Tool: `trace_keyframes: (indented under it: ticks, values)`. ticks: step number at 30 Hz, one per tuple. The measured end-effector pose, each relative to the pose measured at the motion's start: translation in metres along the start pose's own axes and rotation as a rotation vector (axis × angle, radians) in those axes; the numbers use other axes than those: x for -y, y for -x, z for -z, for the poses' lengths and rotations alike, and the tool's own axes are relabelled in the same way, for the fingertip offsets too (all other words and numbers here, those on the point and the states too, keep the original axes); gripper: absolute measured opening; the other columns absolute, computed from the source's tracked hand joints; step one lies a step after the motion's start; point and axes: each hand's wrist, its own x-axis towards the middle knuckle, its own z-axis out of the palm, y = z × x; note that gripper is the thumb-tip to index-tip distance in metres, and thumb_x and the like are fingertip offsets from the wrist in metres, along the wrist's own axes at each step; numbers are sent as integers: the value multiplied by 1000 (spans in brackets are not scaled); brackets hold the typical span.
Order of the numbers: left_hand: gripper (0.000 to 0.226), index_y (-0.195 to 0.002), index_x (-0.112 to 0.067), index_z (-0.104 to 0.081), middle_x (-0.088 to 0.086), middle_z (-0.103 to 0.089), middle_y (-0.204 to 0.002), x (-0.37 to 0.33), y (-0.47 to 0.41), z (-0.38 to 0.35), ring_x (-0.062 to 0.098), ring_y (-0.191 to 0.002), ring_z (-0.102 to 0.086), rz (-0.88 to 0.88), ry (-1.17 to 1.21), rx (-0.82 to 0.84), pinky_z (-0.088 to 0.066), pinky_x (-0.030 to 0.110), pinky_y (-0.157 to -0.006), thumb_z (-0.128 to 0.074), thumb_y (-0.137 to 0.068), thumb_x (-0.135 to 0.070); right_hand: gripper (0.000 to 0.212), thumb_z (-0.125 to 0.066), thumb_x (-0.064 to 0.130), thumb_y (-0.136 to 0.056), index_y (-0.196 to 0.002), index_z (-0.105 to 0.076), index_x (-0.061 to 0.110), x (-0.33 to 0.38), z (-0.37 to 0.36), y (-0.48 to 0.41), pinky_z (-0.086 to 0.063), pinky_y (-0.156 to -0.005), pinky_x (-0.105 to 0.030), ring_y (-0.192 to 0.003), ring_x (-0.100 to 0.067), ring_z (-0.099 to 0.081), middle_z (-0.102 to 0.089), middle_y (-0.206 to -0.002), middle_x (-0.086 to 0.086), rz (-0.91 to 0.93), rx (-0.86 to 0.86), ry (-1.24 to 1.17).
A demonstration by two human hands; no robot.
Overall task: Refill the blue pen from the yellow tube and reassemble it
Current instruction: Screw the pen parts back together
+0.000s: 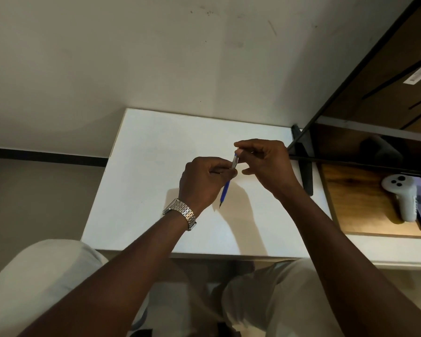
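Head view looks down on both my hands, which meet just right of the frame's centre above a white table (141, 190). Between them I hold the blue pen (227, 183), tilted, its dark tip pointing toward the lower left and its clear upper end toward the upper right. My left hand (204, 181) is curled closed around the middle of the pen, with the blue barrel and the tip sticking out below my fingers. My right hand (265, 161) pinches the clear top end between thumb and forefinger, while its other fingers are loosely bent and apart from the pen. The tip hangs above the table, and I cannot tell whether it touches the surface; a shadow of my hands falls on the white top below it. A metal link watch (180, 212) sits on my left wrist. At the right edge of the frame a white controller (401, 195) lies on a wooden surface (355, 203), well apart from my hands. My light trousers (34, 276) fill the lower part of the frame, below the table's near edge.
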Motion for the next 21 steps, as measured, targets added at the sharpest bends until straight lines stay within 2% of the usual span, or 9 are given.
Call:
trace_keyframes:
  ticks: [3,9,13,16,21]
  values:
    - [16,-94,-26,-85,-8,-84,-86,1,0,-1,9,-84,-78,-3,2,7,-62,45,-84,-85,-80,-34,21,-67,1,-98,-115,-79,5,-2,1,-2,-66,-72,-45,-91,-25,-80,-79,-105,-13,-13,19,-9]
    - [17,-100,-17,-85,1,-84,-90,0,-3,-2,16,-86,-80,49,96,76,-63,44,-92,-84,-84,-24,31,-67,0,-97,-118,-76,20,-10,3,-1,-66,-71,-42,-92,-26,-80,-80,-101,-13,-82,86,-163]
    - [19,-101,-8,-84,8,-83,-91,2,-3,-4,23,-81,-81,97,150,109,-63,36,-87,-84,-85,-18,35,-68,-7,-92,-121,-77,12,-18,2,-2,-67,-74,-42,-87,-27,-81,-81,-98,-17,-140,97,-175]
    - [21,-103,-5,-83,12,-83,-94,3,-3,-6,27,-83,-81,88,139,118,-63,35,-87,-82,-86,-16,34,-68,-10,-92,-120,-76,7,-20,2,-4,-68,-74,-40,-80,-24,-81,-79,-92,-15,-151,97,-180]
    - [22,-104,-6,-83,11,-83,-94,3,-3,-7,25,-81,-81,80,126,105,-61,27,-83,-83,-86,-17,33,-66,-12,-92,-118,-77,5,-20,2,-6,-68,-74,-37,-76,-24,-81,-79,-91,-15,-147,89,-168]
